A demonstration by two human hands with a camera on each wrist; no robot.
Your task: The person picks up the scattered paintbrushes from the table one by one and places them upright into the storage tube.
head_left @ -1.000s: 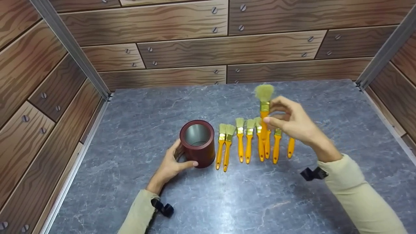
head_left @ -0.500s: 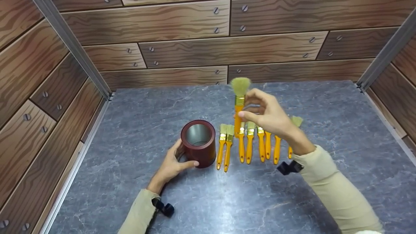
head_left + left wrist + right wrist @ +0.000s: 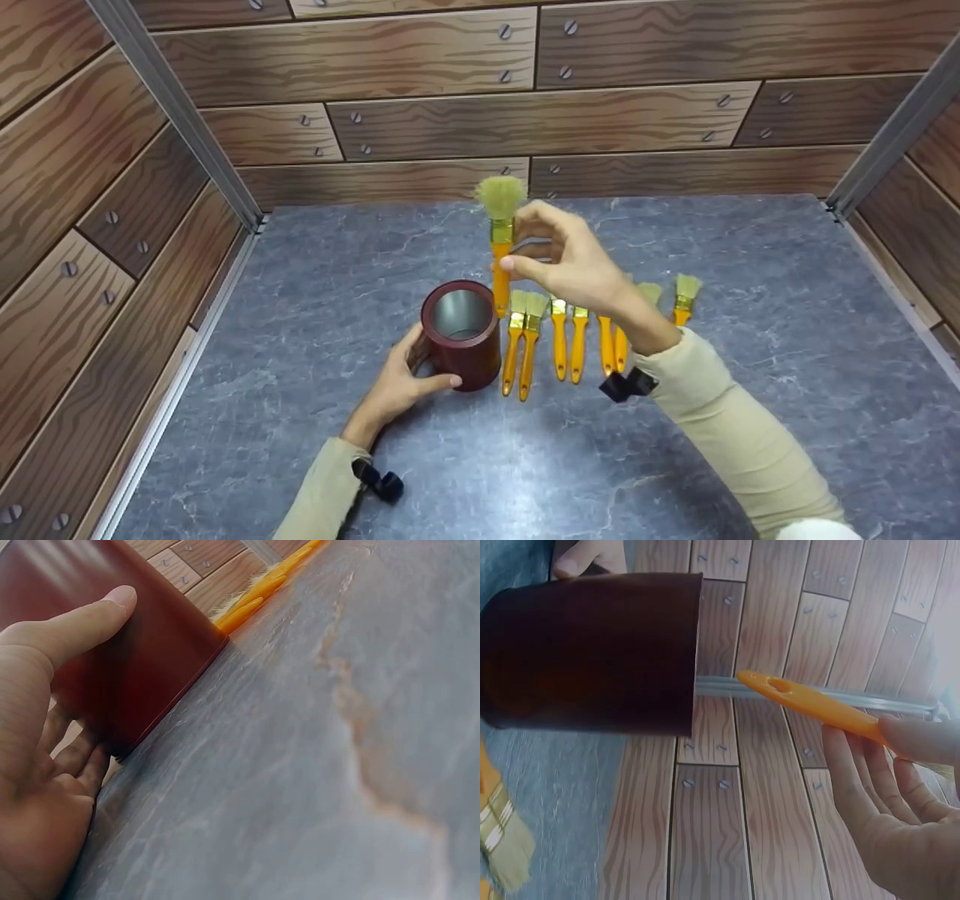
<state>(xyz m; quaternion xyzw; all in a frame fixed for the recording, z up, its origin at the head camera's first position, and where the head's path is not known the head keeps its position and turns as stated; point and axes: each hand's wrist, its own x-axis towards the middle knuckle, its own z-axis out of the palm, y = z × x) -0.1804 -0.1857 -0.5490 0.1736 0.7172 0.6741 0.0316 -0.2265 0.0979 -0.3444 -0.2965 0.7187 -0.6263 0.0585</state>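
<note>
A dark red cylindrical container (image 3: 469,364) stands upright on the table, its open top showing a grey inside. My left hand (image 3: 396,381) holds it from the left, thumb across the near side and fingers behind; the left wrist view shows the thumb lying on the red wall (image 3: 161,660). My right hand (image 3: 577,262) pinches a paintbrush (image 3: 501,251) by its orange handle, bristles up. The handle's holed end (image 3: 780,686) points down, just right of the container's rim and above it, apart from it in the right wrist view.
Several like paintbrushes lie in a row on the grey marbled table (image 3: 525,465), right of the container. The nearest pair (image 3: 521,345) lies close beside it. Another brush (image 3: 684,300) lies at the row's far right, partly behind my right sleeve. Wood-patterned walls (image 3: 420,120) stand around the table.
My right hand has carried the upright paintbrush leftward over the row to beside the container's rim. The left hand and the container have stayed in place.
</note>
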